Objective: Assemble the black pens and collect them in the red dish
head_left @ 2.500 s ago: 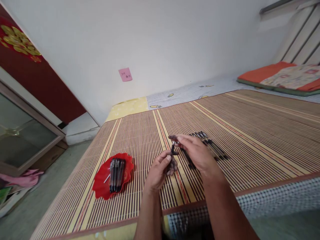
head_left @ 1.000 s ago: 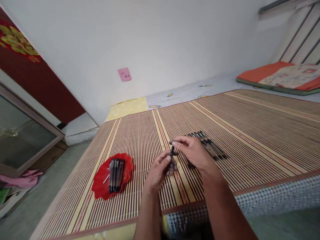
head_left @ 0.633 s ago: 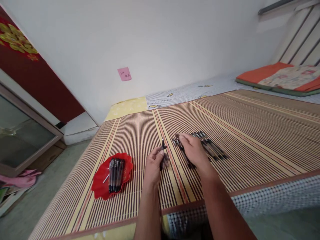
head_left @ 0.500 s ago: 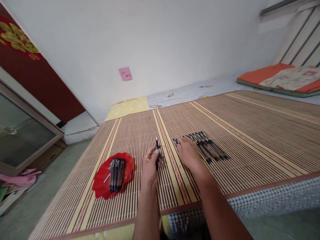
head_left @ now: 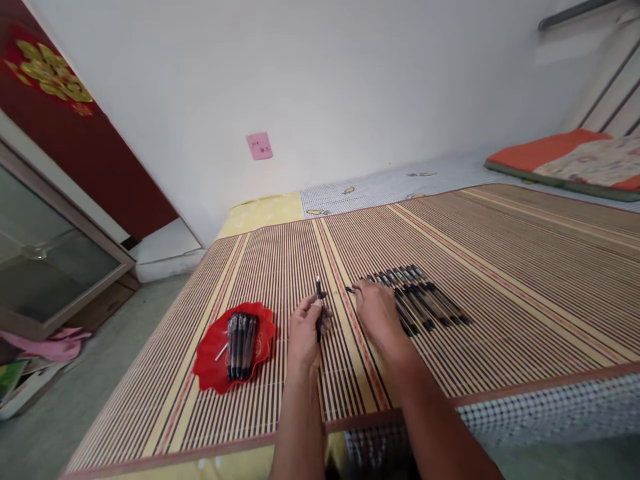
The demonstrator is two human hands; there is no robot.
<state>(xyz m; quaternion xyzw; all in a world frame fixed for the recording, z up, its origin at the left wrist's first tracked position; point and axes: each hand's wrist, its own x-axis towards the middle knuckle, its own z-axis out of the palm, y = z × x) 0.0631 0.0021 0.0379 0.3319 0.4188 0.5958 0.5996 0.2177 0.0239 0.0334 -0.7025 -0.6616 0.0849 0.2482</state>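
Note:
My left hand is closed around a black pen, whose bare tip points up and away from me. To its right, my right hand pinches a small dark piece that looks like a pen cap, its end sticking out to the left of the fingers. A row of several black pens lies slanted on the mat just beyond and right of that hand, which hides part of the row. On the left, a red scalloped plate carries several more dark pens and a thin white stick.
A striped bamboo mat covers the bed, over a checked sheet. Folded orange bedding lies at the far right. Behind is a white wall with a pink note. A glass-fronted cabinet stands at left.
My right hand has picked up the small cap-like piece beside the pen row and turned it toward the left. The left hand still holds its pen. The view has shifted slightly.

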